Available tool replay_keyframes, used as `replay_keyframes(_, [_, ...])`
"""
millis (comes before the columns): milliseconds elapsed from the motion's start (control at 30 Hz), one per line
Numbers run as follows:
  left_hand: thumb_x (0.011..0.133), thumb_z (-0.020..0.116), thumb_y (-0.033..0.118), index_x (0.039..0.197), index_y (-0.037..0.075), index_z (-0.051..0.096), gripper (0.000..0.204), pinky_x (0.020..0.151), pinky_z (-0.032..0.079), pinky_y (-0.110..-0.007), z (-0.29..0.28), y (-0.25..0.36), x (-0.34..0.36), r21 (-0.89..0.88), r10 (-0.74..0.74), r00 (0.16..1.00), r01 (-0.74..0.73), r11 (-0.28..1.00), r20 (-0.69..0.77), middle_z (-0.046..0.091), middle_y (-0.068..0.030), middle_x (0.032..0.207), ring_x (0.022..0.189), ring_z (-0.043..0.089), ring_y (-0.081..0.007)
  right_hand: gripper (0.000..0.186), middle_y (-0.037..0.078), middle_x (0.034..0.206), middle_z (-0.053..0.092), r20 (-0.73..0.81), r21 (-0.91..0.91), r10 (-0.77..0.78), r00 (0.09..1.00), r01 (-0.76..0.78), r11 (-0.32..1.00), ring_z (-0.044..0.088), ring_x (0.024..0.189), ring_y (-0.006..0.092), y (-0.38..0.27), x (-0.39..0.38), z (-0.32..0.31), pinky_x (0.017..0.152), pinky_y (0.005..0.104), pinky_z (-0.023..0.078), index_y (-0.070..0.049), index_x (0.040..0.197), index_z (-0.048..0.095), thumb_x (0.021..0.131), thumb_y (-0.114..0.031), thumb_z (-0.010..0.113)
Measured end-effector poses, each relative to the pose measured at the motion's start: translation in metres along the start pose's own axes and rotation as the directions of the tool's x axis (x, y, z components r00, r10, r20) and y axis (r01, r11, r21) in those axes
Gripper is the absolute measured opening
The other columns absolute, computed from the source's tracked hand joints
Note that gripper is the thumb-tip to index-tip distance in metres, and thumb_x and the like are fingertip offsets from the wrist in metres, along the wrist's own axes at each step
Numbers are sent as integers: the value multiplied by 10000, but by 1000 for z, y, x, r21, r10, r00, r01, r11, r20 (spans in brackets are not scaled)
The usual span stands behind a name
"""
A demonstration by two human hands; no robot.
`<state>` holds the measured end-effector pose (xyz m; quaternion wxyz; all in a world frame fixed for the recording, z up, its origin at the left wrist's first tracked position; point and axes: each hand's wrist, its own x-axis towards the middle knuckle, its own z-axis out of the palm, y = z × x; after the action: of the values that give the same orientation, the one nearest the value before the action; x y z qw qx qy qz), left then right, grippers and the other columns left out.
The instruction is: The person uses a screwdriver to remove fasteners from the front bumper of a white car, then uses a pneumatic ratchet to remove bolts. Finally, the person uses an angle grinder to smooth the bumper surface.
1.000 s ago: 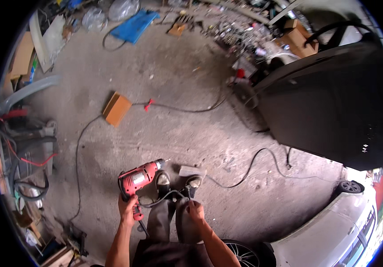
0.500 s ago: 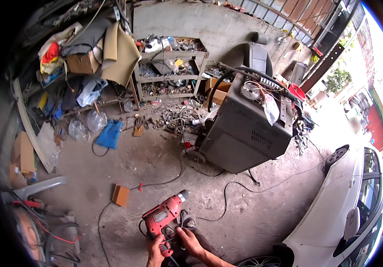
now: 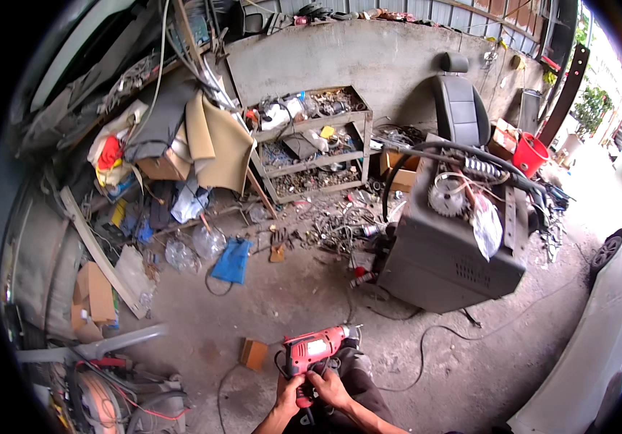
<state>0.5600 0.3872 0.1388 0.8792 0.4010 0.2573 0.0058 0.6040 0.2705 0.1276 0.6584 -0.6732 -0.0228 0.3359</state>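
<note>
A red drill (image 3: 317, 347) is at 6 o'clock in the view, held above the floor (image 3: 202, 315), its chuck (image 3: 347, 332) pointing to 2 o'clock. The person's left hand (image 3: 289, 394) wraps closed around the handle. The right hand (image 3: 334, 389) meets the handle from 3 o'clock, thumb beside the left one; its fingers are partly hidden, so whether they pinch anything cannot be told.

From the drill, a small box (image 3: 254, 354) sits near at 9 o'clock, and a dark cord (image 3: 422, 354) curves along the floor at 3 o'clock. A grey cabinet (image 3: 434, 267) stands at 2 o'clock, carrying 1 gear (image 3: 447, 197). A shelf (image 3: 318, 166) with 3 cluttered tiers is at 12 o'clock.
</note>
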Motion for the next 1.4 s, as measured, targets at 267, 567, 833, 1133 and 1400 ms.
replay_keyframes(267, [879,520,284,1032,88,581,256,835,486,-370,-19,25,136,-201,-191,929,132,971,-317,591,-58,961,929,573,-199,416,216,1004,586,136,-749,-327,935,313,585,559,941,365,-110,114,-19,816,439,464,24,1034,555,872,-353,490])
replay_keyframes(567, [875,499,346,1090,47,572,376,846,479,-369,88,93,260,-93,-197,978,190,977,-66,604,-93,1053,934,589,-228,376,252,979,561,-47,-789,-530,847,294,540,522,963,404,-178,209,-64,808,468,455,48,1027,540,852,-283,517])
replay_keyframes(833, [745,593,183,897,45,546,210,618,465,-302,161,134,419,247,-261,965,248,937,22,585,-53,817,718,565,-153,308,258,913,558,-437,-661,-464,770,74,746,523,863,425,-223,323,-114,764,482,429,48,910,579,890,-245,486])
replay_keyframes(1133, [748,614,89,770,76,598,30,592,453,-235,226,234,562,285,-334,823,220,933,460,601,4,712,629,556,-90,395,206,876,550,-604,-726,-388,696,-279,629,524,854,364,-317,445,-118,710,461,427,35,897,556,912,-348,459])
replay_keyframes(1400, [734,655,31,972,81,360,382,370,489,-295,261,328,653,346,-500,725,369,863,473,530,-127,729,455,539,-166,377,210,1069,547,-653,-590,-461,601,-22,807,499,1012,375,-334,464,-98,891,419,402,46,1162,493,897,-222,513])
